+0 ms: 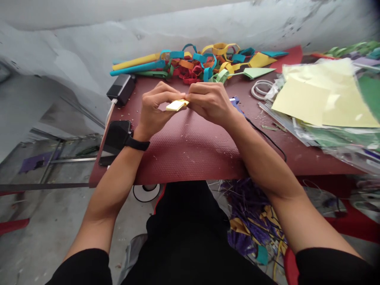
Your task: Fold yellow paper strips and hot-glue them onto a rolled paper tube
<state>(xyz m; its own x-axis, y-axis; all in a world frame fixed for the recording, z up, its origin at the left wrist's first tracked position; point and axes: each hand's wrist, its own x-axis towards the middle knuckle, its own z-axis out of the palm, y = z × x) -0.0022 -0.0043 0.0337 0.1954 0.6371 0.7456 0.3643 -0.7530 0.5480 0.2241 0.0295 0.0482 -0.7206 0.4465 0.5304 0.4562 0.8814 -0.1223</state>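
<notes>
A small folded piece of yellow paper [177,105] is pinched between both my hands above the dark red table [190,158]. My left hand [157,105] grips it from the left, thumb below and fingers above. From the other side, my right hand [209,101] closes on its right end with curled fingers, which hide that end. The two hands meet at the fingertips. Just behind them lies a pile of coloured paper-chain links [196,69]. A blue tool [235,102] with a black cord is partly hidden behind my right wrist.
A black power adapter [121,90] and a dark phone [116,138] lie at the table's left. Rolled paper tubes [136,68] rest by the wall. On the right are a coiled white cable [261,90] and pale yellow sheets [323,99] over plastic bags. Purple paper scraps [246,202] lie below.
</notes>
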